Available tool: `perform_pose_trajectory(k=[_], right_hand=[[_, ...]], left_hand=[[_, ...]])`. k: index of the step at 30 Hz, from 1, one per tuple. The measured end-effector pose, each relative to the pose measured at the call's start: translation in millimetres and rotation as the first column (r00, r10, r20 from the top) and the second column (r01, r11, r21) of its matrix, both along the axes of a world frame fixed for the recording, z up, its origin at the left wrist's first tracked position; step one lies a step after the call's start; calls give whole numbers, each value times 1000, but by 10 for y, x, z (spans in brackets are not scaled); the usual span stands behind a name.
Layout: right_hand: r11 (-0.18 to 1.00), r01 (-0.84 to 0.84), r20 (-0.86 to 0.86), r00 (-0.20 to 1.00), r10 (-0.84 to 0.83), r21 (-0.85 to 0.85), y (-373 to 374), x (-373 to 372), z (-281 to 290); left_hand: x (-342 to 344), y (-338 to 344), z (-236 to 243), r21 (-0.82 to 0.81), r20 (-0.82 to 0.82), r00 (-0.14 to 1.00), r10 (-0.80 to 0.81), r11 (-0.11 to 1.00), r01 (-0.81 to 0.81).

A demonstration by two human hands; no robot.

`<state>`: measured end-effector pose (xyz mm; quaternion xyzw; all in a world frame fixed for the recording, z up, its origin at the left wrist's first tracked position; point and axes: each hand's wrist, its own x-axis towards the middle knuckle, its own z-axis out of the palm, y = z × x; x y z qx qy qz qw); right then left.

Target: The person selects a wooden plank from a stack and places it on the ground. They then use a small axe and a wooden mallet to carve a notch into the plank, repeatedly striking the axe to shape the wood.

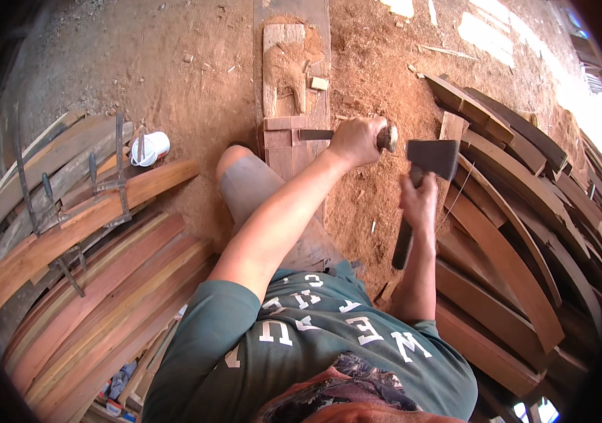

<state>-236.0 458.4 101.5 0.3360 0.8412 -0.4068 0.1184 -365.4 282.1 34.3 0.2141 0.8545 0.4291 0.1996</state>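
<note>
Two sets of fingers are closed: the left hand's (359, 143) wrap the handle of a chisel (315, 135), leaving its butt bare toward the axe (433, 159), likely as a striking face. The right hand's (421, 198) curl round the axe handle close below the head, perhaps for control. The chisel blade reaches over the notched wooden piece (278, 156), which lies on a long plank (267, 10), apparently for support. Curved boards (509, 264) flank both sides, seemingly stacked clear of the work.

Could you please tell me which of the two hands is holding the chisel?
The left hand: it grips the chisel, whereas the right hand holds the hatchet.
</note>
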Motion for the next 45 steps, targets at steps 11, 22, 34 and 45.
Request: perform_pose_trajectory(k=[11, 22, 34, 45], right_hand=[[999, -40, 37, 999, 38, 32, -107, -157, -107], [984, -144, -149, 976, 158, 101, -88, -5, -421], [995, -72, -1, 997, 72, -71, -160, -28, -286], [960, -274, -84, 957, 277, 48, -140, 73, -618]], left_hand=[[70, 72, -99, -35, 36, 999, 27, 999, -25], [101, 20, -174, -47, 19, 1000, 12, 999, -12], [185, -201, -136, -76, -90, 996, -18, 997, 11], [207, -314, -206, -98, -156, 985, -72, 994, 57]])
